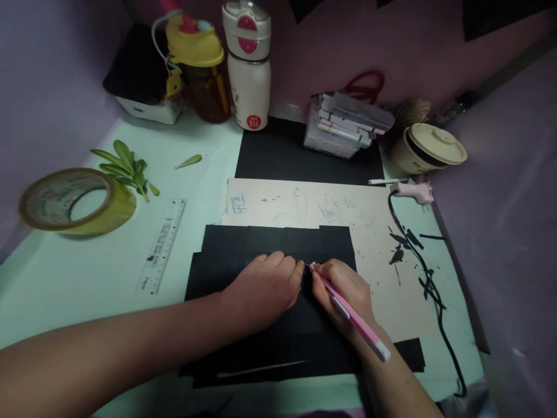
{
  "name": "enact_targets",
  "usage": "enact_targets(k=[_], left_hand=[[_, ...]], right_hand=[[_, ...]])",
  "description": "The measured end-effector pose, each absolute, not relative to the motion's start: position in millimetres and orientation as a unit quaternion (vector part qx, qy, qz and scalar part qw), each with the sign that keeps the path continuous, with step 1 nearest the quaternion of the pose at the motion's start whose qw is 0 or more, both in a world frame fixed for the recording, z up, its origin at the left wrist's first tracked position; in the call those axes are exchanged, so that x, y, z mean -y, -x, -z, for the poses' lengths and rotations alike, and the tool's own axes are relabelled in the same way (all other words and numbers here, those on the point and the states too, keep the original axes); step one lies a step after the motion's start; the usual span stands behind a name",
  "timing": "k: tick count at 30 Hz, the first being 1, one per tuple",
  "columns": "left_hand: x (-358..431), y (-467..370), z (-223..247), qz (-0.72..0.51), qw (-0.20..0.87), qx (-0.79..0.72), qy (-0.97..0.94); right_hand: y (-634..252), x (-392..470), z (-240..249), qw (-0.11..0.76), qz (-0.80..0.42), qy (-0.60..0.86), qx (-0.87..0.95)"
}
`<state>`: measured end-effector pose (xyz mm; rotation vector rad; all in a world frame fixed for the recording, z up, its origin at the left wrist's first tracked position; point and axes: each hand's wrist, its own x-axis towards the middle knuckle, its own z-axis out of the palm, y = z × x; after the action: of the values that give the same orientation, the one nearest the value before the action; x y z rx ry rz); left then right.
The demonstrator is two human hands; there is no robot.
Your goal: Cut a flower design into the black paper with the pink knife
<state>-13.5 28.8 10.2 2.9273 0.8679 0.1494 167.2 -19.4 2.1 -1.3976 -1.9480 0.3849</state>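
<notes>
Several overlapping sheets of black paper (256, 348) lie at the front of the table. My left hand (267, 284) is closed, knuckles up, and presses on this paper; what lies under its curled fingers is hidden. Between the fingers of my right hand (343, 287) is a slim pink pen-shaped tool (357, 319) with a clip and a white end. Its thin tip points down at the black paper, close beside my left fingertips. I cannot tell whether that tip is a nib or a blade.
Beneath lies a pale board (278, 203) with faint drawings. Left are a clear ruler (164, 247), a tape roll (117, 206) and green leaves (124, 159). Bottles (250, 87) and a pen box (343, 125) stand behind. Black scraps (398, 255) and a cable (441, 325) lie right.
</notes>
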Motion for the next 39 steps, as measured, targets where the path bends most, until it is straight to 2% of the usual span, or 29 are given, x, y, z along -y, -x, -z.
enact_targets(k=[10, 19, 33, 39], left_hand=[[-28, 14, -9, -0.077, 0.023, -0.286, -0.955], [-32, 16, -5, -0.104, 0.036, -0.274, -0.955], [-33, 17, -4, -0.074, 0.059, -0.265, -0.959], [-32, 16, -5, -0.073, 0.056, -0.264, -0.96]], right_hand=[[-169, 22, 2, 0.357, -0.143, 0.53, 0.756], [-172, 30, 3, 0.411, -0.201, 0.584, 0.671], [-171, 25, 0, 0.383, -0.219, 0.558, 0.703], [-172, 27, 1, 0.402, -0.207, 0.579, 0.678]])
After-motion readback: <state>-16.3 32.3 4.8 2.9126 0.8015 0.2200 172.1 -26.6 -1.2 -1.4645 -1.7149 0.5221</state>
